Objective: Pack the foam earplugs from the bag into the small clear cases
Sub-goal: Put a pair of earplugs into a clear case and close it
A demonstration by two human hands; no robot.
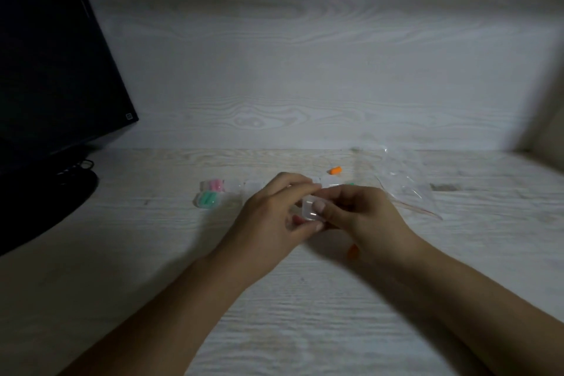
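My left hand (271, 214) and my right hand (360, 217) meet over the middle of the desk, both pinching one small clear case (309, 207) between thumbs and fingers. An orange earplug (353, 251) shows under my right palm. Another orange earplug (334, 170) lies loose further back. To the left stand two filled cases, one with pink plugs (213, 185) and one with green plugs (207, 199). More clear cases (253, 185) sit in a row behind my hands. The clear plastic bag (403, 183) lies at the right. A green earplug (350, 184) peeks out beside it.
A black monitor (52, 76) with its round base (45, 207) and cables fills the left side. The white wood-grain desk (305, 314) meets a matching back wall just behind the cases.
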